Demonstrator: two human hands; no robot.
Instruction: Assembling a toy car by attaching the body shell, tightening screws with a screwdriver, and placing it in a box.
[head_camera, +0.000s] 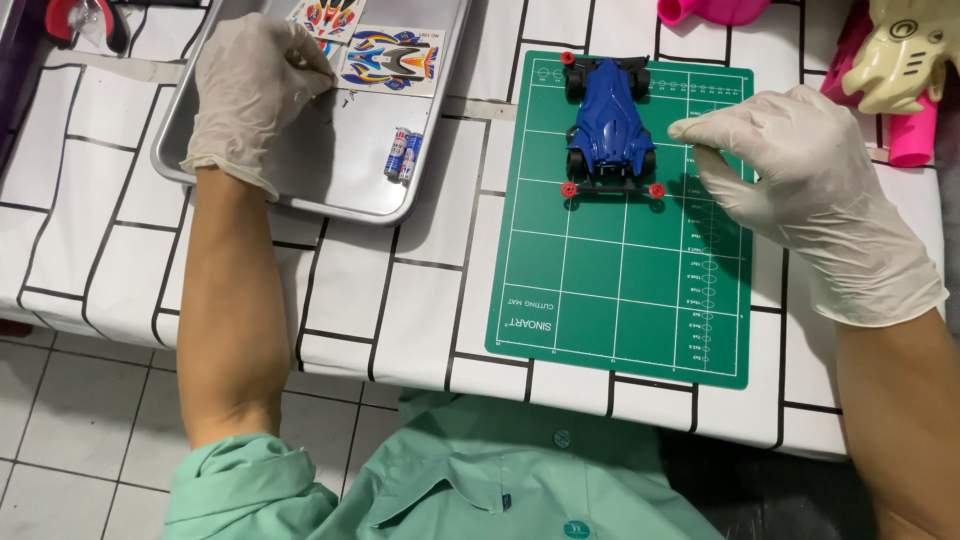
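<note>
A blue toy race car (608, 125) with black wheels and red rollers stands on a green cutting mat (620, 300). My right hand (800, 190), in a white glove, hovers just right of the car with thumb and forefinger pinched together; whether anything small is between them I cannot tell. My gloved left hand (255, 90) reaches into a metal tray (330, 170), its fingertips at the edge of a colourful sticker sheet (392, 58). Two small batteries (403, 156) lie in the tray near its right side.
The table carries a white cloth with black lines (400, 290). Pink objects and a cream toy part (900, 60) sit at the far right corner. Red-handled pliers (85, 20) lie at the top left. Tiled floor shows below the table edge.
</note>
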